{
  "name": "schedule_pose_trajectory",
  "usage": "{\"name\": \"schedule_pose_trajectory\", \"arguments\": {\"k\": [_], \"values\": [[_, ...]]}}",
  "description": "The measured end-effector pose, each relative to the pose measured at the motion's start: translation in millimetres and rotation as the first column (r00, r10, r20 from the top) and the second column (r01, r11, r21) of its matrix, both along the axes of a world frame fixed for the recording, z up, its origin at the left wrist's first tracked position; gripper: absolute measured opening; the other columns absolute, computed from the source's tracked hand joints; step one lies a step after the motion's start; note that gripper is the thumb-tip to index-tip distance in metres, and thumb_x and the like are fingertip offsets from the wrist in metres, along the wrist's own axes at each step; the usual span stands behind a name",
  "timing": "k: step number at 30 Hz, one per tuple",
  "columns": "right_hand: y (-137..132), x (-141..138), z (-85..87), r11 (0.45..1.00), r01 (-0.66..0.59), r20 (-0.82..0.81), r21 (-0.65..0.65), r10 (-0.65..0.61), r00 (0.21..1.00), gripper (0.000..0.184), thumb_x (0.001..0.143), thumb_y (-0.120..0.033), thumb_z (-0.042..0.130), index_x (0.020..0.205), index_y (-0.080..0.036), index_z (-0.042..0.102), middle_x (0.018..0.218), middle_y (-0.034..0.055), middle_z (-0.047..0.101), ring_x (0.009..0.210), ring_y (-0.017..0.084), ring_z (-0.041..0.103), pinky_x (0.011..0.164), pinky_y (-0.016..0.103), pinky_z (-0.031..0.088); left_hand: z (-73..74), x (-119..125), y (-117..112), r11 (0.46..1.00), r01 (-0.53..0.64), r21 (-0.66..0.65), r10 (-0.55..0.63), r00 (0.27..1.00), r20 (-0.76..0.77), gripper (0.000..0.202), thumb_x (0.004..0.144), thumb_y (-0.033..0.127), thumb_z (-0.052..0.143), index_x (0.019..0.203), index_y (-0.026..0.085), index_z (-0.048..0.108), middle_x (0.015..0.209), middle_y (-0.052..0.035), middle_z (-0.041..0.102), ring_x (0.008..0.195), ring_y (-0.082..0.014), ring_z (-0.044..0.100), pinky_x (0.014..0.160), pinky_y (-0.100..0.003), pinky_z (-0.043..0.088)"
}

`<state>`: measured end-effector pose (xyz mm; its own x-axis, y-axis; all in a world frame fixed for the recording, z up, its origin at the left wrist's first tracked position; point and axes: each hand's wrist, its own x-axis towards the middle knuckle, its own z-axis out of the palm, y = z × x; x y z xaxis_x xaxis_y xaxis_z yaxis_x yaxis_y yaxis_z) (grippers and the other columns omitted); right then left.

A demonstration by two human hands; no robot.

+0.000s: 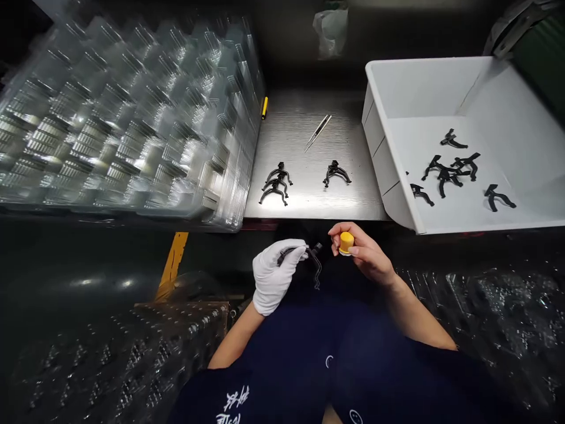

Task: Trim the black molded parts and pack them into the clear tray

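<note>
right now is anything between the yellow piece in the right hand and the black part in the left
Only the fingertips of the right hand, curled on the side of the yellow piece facing the black part in the gloved left hand; beyond them, nothing visible stands in the gap.

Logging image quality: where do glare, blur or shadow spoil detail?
Head view: glare streaks the clear trays, with blur towards their upper left; bright sheen on the metal tabletop; deep shadow below its front edge, where the black part in the left hand partly blends in; the yellow piece in the right hand reads clearly.
</note>
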<state>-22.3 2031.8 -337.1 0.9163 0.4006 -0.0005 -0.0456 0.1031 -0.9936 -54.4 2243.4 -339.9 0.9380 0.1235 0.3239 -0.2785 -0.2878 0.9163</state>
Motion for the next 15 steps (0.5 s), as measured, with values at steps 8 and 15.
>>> {"name": "schedule_pose_trajectory", "arguments": {"k": [8,15], "values": [[17,-3,-3.7,0.971,0.235,0.124,-0.051,-0.227,0.966,0.037,0.087,-0.032,0.07,0.123,-0.024,0.063,0.107,0.0054,0.067,0.1,0.022,0.069,0.093,0.038,0.059,3.1,-3,2,0.994,-0.029,0.105,0.026,0.999,0.028,0.011,0.092,0.028,0.07,0.096,0.019,0.074,0.081,-0.0012,0.078,0.067,-0.0134,0.074,0.07,-0.023,0.061],[24,-4,-3.3,0.919,0.279,0.575,-0.28,-0.073,0.815,0.025,0.097,-0.022,0.059,0.119,-0.024,0.068,0.113,0.008,0.075,0.106,0.024,0.072,0.097,0.041,0.06,-1.5,2,2,0.915,-0.016,0.403,-0.081,0.971,0.223,0.013,0.096,0.025,0.063,0.097,0.02,0.075,0.09,-0.0041,0.08,0.077,-0.0165,0.077,0.075,-0.023,0.063]]}}
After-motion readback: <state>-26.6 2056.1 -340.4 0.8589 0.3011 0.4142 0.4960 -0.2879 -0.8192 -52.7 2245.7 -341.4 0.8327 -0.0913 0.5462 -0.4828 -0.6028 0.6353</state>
